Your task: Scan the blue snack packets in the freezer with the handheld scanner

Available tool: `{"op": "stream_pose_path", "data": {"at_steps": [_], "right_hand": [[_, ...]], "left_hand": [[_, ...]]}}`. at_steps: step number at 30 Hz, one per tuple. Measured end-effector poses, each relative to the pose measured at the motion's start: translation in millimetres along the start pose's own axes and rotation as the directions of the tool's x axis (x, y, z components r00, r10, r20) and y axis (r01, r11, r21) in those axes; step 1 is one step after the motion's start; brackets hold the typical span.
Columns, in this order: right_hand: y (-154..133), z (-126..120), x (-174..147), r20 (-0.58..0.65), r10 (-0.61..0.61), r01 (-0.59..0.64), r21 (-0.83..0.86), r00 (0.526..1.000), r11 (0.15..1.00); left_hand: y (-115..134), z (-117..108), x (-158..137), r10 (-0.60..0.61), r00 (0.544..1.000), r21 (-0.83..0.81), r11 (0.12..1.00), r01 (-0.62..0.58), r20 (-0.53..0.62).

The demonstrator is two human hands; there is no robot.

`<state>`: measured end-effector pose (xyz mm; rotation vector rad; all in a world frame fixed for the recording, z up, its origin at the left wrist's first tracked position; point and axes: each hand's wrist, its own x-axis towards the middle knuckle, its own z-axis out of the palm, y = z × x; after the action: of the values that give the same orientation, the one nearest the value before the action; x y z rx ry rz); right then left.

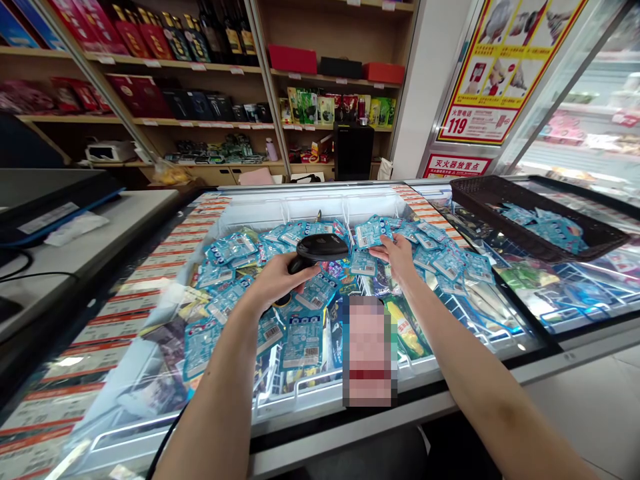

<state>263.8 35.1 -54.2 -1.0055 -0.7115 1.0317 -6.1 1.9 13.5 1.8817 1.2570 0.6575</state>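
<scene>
My left hand (274,283) is wrapped round the handle of a black barcode scanner (321,247), its head tilted toward the right. Between the fingers of my right hand (398,257) is the edge of a blue snack packet (369,234), barcode side up. Many similar blue packets (303,341) lie scattered on the glass top of a chest freezer (280,203), below and around both hands. Another loose cluster of packets (447,262) spreads to the right of my right hand. What the packets contain cannot be made out.
A dark brown basket (467,195) with several blue packets stands at the right on the freezer. A pixelated patch (370,351) hides the front middle. At the left is a counter (127,217) with a dark device (50,200). Stocked shelves (195,67) line the back.
</scene>
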Motion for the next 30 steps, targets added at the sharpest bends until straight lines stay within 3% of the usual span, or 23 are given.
{"op": "stream_pose_path", "data": {"at_steps": [17, 21, 23, 26, 28, 30], "right_hand": [[-5, 4, -6, 0.028, 0.027, -0.026, -0.053, 0.999, 0.998], [-14, -11, 3, -0.020, -0.041, 0.036, -0.236, 0.999, 0.971], [-21, -24, 9, -0.093, -0.175, 0.116, -0.447, 0.980, 0.887], [-31, -42, 16, -0.147, -0.384, 0.130, -0.783, 0.911, 0.609], [-36, -50, 18, -0.137, -0.436, 0.093, -0.880, 0.890, 0.466], [-37, -53, 18, -0.120, -0.429, 0.067, -0.916, 0.895, 0.396]], "left_hand": [[-2, 1, 1, 0.002, 1.000, 0.035, 0.999, -0.003, 0.029], [-2, 1, 2, 0.009, 1.000, 0.030, 1.000, -0.009, -0.002], [-4, 1, 2, 0.004, 0.999, 0.045, 0.999, -0.001, -0.048], [-8, 0, 5, 0.002, 0.988, 0.073, 0.997, 0.010, -0.153], [-11, -2, 6, 0.002, 0.975, 0.055, 0.998, 0.010, -0.223], [-12, -6, 7, -0.011, 0.960, 0.019, 1.000, 0.017, -0.280]]}}
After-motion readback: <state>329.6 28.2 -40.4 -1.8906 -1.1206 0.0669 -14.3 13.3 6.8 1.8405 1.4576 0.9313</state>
